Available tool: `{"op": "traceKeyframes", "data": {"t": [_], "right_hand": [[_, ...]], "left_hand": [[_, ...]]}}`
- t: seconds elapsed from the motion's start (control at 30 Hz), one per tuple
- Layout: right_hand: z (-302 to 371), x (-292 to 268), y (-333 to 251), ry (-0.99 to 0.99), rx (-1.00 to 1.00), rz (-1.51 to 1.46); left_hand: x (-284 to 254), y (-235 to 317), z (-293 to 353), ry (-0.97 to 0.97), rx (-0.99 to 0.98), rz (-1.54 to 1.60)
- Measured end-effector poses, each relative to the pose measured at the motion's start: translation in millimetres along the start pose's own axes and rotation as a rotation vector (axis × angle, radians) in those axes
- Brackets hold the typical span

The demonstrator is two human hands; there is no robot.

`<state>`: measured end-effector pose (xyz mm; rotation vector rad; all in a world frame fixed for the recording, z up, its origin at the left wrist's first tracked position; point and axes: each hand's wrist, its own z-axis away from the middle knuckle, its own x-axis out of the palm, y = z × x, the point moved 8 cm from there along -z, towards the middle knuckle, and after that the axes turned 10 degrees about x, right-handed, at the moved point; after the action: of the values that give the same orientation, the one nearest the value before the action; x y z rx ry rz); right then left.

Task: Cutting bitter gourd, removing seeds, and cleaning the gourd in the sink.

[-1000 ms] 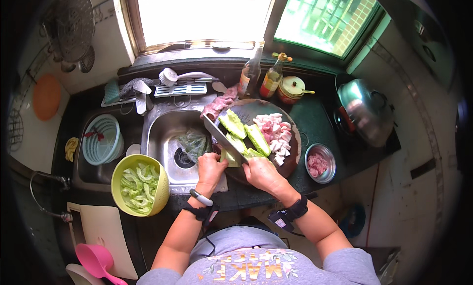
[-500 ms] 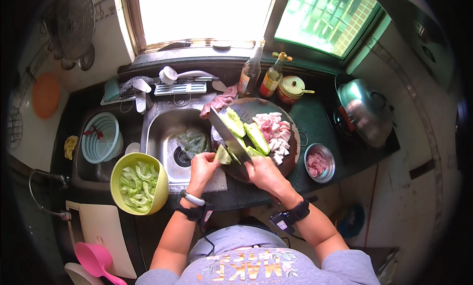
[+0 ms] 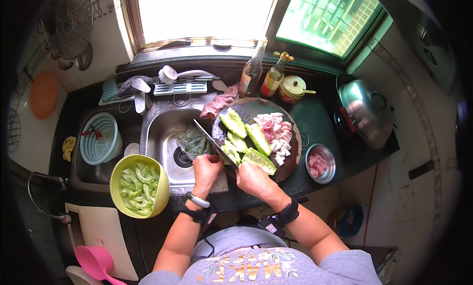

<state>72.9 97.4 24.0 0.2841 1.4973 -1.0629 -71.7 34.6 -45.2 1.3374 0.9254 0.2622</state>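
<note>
My right hand [image 3: 257, 180] is closed round the handle of a kitchen knife [image 3: 215, 143], whose broad blade slants up and left over the sink-side edge of the round chopping board [image 3: 289, 159]. Beside the blade, my left hand [image 3: 206, 170] has its fingers pinched together; what they hold, if anything, is hidden. Several pale green, bumpy bitter melon halves [image 3: 256, 138] lie on the board, one of them [image 3: 259, 161] just beyond my right knuckles. To their right is a heap of cut pale pink and white meat [image 3: 274, 132].
A yellow-green basket [image 3: 163, 194] of sliced bitter melon stands left, by the sink [image 3: 157, 132] with a plastic bag [image 3: 193, 142] in it. A metal bowl of minced meat [image 3: 331, 175] sits right. Bottles [image 3: 272, 79], a lidded pot [image 3: 291, 90] and a pink cloth [image 3: 220, 102] line the back.
The knife and my right hand have shifted left and toward me, off the melon. My left hand has moved slightly right, and the green piece in its fingers no longer shows.
</note>
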Motion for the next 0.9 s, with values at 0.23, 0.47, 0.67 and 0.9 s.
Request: {"op": "traceKeyframes", "data": {"t": [0.23,0.47,0.67,0.9], "right_hand": [[0,-1,9,0.021,-0.044,-0.060],[32,-67,58,-0.036,0.248,-0.728],[62,-98,119,-0.008,0.365,-0.879],[84,-104,170,0.044,0.351,-0.680]], "left_hand": [[10,-5,-3,-0.065,-0.002,0.052],[39,33,-16,0.116,0.255,-0.369],[68,68,-33,0.069,0.022,-0.597],[82,58,-50,-0.005,0.039,-0.621]]}}
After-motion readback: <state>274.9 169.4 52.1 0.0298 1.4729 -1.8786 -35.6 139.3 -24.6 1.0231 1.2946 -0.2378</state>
